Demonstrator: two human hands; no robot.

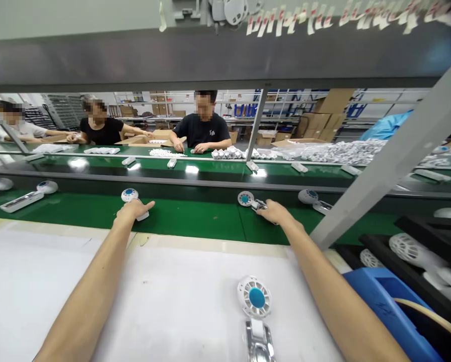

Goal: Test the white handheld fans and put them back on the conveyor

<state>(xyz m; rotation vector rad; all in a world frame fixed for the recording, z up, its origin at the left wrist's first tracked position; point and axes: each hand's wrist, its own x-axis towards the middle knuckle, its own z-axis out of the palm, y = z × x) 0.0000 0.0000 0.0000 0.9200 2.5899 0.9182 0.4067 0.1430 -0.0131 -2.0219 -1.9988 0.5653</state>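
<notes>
Head view: the right hand [275,212] pinches the right fan [245,198] by its handle end on the green belt [195,216]; the left hand [132,208] covers the left fan's [129,194] handle (whether gripped, I cannot tell). Held so near its end, the right fan could twist and drop.

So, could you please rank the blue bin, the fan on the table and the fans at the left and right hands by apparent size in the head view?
1. Bin
2. Table fan
3. Left-hand fan and right-hand fan: partly covered, too alike to rank
</notes>
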